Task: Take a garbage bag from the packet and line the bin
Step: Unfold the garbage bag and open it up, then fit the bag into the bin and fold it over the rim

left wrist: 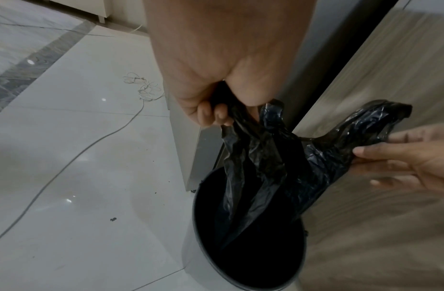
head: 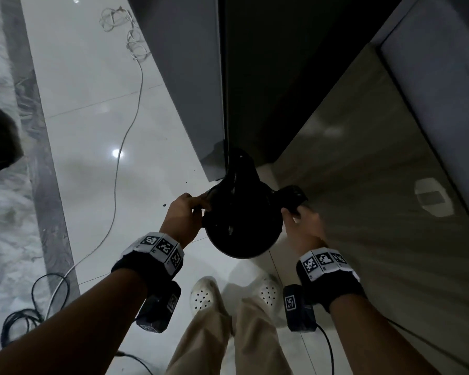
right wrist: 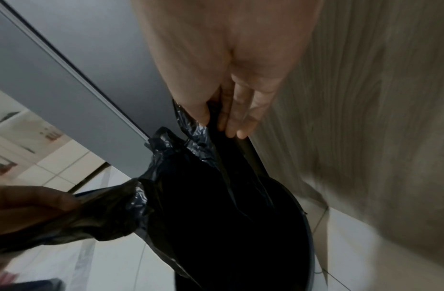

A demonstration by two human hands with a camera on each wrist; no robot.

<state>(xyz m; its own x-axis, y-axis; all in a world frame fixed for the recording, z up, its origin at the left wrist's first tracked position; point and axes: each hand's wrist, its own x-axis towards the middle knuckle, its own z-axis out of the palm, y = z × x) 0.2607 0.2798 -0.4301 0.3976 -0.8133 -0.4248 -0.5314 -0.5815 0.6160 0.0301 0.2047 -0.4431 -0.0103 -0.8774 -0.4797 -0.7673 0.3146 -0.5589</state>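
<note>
A round dark bin (head: 217,243) (left wrist: 198,232) (right wrist: 303,216) stands on the tiled floor in front of my feet. A black garbage bag (head: 241,201) (left wrist: 266,167) (right wrist: 203,196) hangs from both hands with its lower part down inside the bin. My left hand (head: 188,212) (left wrist: 216,116) pinches the bag's left edge with curled fingers. My right hand (head: 295,215) (left wrist: 380,157) (right wrist: 216,122) pinches the bag's right edge between thumb and fingers, and a flap of the bag sticks up past it. The packet is out of sight.
A grey cabinet (head: 184,85) stands just behind the bin and a wood-grain panel (head: 377,158) rises on the right. White cables (head: 125,142) and black cables (head: 25,307) trail over the glossy floor (head: 92,169) on the left. My white shoes (head: 205,292) are close below the bin.
</note>
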